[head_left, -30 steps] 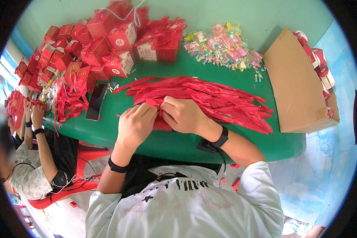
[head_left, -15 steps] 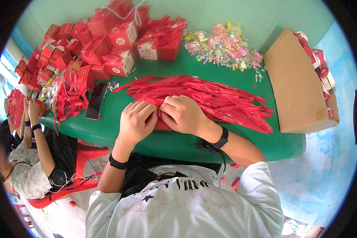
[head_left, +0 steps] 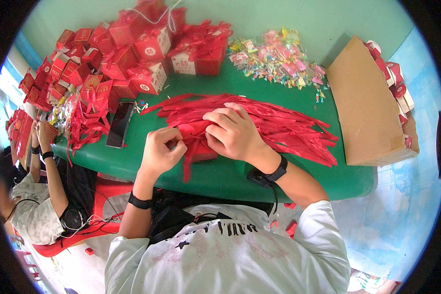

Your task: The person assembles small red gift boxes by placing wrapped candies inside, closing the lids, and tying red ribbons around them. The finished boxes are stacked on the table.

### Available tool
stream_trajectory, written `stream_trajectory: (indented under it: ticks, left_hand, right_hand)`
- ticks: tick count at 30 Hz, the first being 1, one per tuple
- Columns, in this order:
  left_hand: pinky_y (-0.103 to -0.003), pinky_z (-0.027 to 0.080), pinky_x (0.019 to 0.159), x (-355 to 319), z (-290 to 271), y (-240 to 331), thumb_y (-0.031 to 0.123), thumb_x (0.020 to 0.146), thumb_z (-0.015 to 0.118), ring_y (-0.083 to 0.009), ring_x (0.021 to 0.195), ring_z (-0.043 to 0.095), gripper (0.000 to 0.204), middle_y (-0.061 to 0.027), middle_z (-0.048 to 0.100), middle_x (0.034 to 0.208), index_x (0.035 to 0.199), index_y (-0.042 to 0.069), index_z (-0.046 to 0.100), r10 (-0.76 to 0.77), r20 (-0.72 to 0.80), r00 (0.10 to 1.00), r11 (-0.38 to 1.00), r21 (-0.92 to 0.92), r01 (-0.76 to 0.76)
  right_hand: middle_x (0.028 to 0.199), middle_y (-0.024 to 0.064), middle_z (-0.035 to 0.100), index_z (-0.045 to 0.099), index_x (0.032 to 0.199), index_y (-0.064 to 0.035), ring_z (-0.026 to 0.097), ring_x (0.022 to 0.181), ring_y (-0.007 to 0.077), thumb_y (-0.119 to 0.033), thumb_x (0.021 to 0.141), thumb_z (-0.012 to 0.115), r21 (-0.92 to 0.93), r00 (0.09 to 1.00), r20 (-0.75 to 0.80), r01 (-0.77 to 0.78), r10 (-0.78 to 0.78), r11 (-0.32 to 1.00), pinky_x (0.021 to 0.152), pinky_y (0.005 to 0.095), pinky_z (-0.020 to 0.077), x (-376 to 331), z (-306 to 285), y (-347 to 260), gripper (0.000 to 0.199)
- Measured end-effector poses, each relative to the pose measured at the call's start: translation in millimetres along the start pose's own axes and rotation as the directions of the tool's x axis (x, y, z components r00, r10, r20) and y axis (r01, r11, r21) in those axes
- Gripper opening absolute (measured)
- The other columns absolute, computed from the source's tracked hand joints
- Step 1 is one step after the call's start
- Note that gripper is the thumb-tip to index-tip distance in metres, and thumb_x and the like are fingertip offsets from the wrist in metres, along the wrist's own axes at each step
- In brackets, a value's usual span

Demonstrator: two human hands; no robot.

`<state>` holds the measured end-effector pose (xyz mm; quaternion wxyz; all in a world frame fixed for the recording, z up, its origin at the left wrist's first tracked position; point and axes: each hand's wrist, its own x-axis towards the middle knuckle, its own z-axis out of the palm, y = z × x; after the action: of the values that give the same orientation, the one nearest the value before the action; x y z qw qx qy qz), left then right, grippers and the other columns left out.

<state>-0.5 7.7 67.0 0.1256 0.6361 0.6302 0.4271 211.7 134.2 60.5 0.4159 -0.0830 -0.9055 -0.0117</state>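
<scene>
Head view, looking down on a green table (head_left: 289, 181). Both hands meet over a small red paper gift box (head_left: 197, 141) lying near the table's front edge, at the near end of a long heap of flat red ribbon strips (head_left: 279, 125). The left hand (head_left: 162, 151) is curled, thumb and forefinger pinched on a red ribbon end (head_left: 186, 164) that trails down over the table edge. The right hand (head_left: 235, 133) lies knuckles-up over the box, fingers bent and pressed onto it; what its fingertips pinch cannot be told. Judged from this, the step in hand is tying or threading a ribbon onto the box; the next move would call for a steady hold by the right hand while the left draws the strip taut. Both forearms enter from the lower edge, wrists wearing black bands, elbows off the table.

Farther out: a black phone (head_left: 120, 124), a pile of finished red boxes (head_left: 127, 59), scattered wrapped sweets (head_left: 274, 59), a brown cardboard carton (head_left: 367, 108), and another person's hands (head_left: 41, 134) at the left.
</scene>
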Motion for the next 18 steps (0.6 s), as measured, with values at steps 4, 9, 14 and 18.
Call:
stream_trajectory:
  ticks: [4, 9, 14, 18]
  left_hand:
    - [-0.037, 0.041, 0.054, -3, -4, -3, 0.007, 0.071, 0.069, -0.0235, 0.054, 0.052, 0.01, -0.0114, 0.054, 0.062, 0.071, 0.0, 0.061, 0.006, -0.01, 1.0, 0.999, 0.043, -0.005]
    - [-0.038, 0.043, 0.054, -7, -9, -3, 0.007, 0.07, 0.069, -0.0252, 0.056, 0.055, 0.008, -0.0113, 0.055, 0.063, 0.071, 0.001, 0.063, 0.04, 0.031, 0.999, 0.989, 0.14, -0.044]
    - [-0.038, 0.047, 0.057, -11, -13, -5, 0.008, 0.075, 0.071, -0.0253, 0.059, 0.06, 0.01, -0.0135, 0.061, 0.069, 0.08, 0.0, 0.068, 0.028, 0.052, 0.998, 0.982, 0.186, -0.037]
    - [-0.037, 0.047, 0.058, -10, -7, 19, 0.017, 0.083, 0.077, -0.0249, 0.061, 0.059, 0.018, -0.0105, 0.06, 0.075, 0.089, 0.004, 0.066, -0.017, -0.056, 0.998, 0.991, 0.132, 0.024]
  right_hand:
    - [0.117, 0.0022, 0.067, 0.066, 0.082, -0.0128, 0.064, 0.111, 0.0236, -0.015, 0.077, 0.078, -0.002, 0.999, 0.02, -0.027, 0.027, 1.0, 0.105, 0.05, 0.0484, 0, -5, 11, 0.013]
    - [0.113, 0.0045, 0.066, 0.067, 0.078, -0.0106, 0.062, 0.109, 0.0247, -0.019, 0.073, 0.079, -0.036, 0.997, 0.069, 0.019, -0.017, 0.999, 0.105, 0.0481, 0.0481, -2, -10, 22, 0.016]
    - [0.102, 0.0033, 0.066, 0.068, 0.077, -0.0112, 0.064, 0.098, 0.0238, -0.017, 0.073, 0.08, -0.005, 0.996, 0.086, -0.018, 0.018, 1.0, 0.091, 0.0445, 0.0499, -2, -11, 19, 0.014]
    - [0.088, 0.0061, 0.066, 0.069, 0.082, -0.01, 0.066, 0.083, 0.0258, -0.016, 0.079, 0.079, 0.189, 0.975, 0.072, -0.221, 0.211, 0.957, 0.08, 0.0417, 0.0512, -5, -7, 19, 0.012]
